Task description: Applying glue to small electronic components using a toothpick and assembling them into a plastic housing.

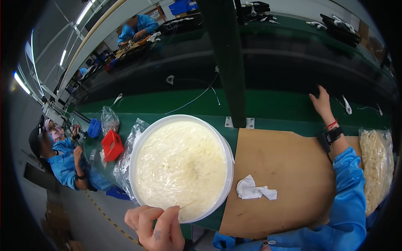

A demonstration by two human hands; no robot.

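My left hand [157, 228] pinches a thin pale wooden stick [189, 205] over the near edge of a large white tub [230, 167]. A glossy cream-coloured paste [178, 161] fills the tub. Whether the stick's tip touches the paste I cannot tell. My right hand [322, 103] reaches out over the dark belt beyond the green bench edge, fingers apart and nothing in them. Just right of it lies a small white plastic part [347, 105] with a thin wire. A crumpled white cloth [253, 189] rests on a brown cardboard sheet [284, 167] between my arms.
A green post [228, 62] rises behind the tub. At left are a red bin [112, 145], a blue bin [94, 127] and clear plastic bags [110, 120]. A bag of pale pieces [376, 163] stands at right. Wired white parts [170, 79] lie along the belt. Co-workers sit left and far.
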